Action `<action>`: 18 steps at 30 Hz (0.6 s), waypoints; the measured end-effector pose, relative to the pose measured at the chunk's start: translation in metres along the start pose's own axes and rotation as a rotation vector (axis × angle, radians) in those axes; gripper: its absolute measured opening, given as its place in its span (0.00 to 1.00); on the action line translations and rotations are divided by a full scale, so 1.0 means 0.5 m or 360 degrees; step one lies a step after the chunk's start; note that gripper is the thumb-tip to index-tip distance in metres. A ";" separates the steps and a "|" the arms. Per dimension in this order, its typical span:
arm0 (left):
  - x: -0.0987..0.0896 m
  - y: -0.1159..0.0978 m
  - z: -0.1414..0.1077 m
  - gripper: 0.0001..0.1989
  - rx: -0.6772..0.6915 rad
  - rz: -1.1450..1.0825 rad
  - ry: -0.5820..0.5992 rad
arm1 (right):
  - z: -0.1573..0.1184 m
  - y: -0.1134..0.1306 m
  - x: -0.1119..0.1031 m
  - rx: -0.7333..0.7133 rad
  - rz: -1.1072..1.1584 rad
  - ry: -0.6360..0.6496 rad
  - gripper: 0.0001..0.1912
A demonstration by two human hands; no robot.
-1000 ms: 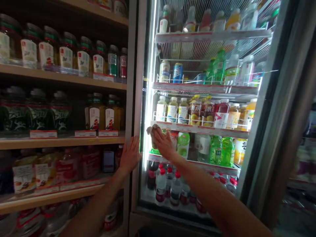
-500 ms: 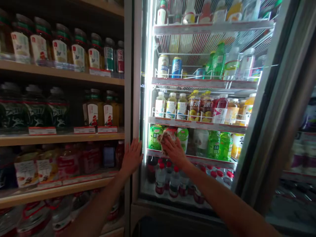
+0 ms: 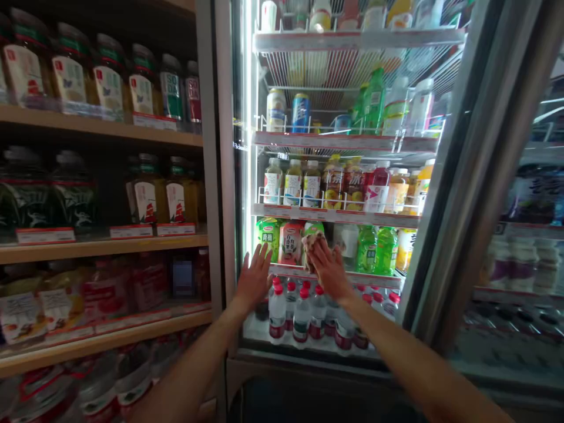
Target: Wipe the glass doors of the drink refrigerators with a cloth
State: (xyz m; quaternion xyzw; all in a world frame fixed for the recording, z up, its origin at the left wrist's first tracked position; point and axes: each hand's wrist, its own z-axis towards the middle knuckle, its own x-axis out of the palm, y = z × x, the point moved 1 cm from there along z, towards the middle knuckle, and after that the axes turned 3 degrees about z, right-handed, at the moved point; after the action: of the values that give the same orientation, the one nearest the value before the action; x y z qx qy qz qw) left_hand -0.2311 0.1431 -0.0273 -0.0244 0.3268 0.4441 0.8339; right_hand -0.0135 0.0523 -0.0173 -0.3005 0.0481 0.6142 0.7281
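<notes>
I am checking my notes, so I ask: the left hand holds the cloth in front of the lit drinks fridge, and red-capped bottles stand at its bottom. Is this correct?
Not quite. The head view shows the cloth under the right hand, not the left hand. It is in front of the lit drinks fridge, with red-capped bottles at its bottom.
</notes>
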 end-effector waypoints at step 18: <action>0.028 -0.195 0.056 0.31 0.0332 -0.0141 -0.0219 | -0.185 -0.099 -0.027 0.0319 -0.0234 -0.0077 0.24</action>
State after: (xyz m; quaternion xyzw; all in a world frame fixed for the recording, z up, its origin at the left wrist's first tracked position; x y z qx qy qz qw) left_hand -0.1373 0.1033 -0.0377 0.0785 0.3117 0.3710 0.8712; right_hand 0.0569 -0.0085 -0.0681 -0.2141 0.0695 0.5582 0.7986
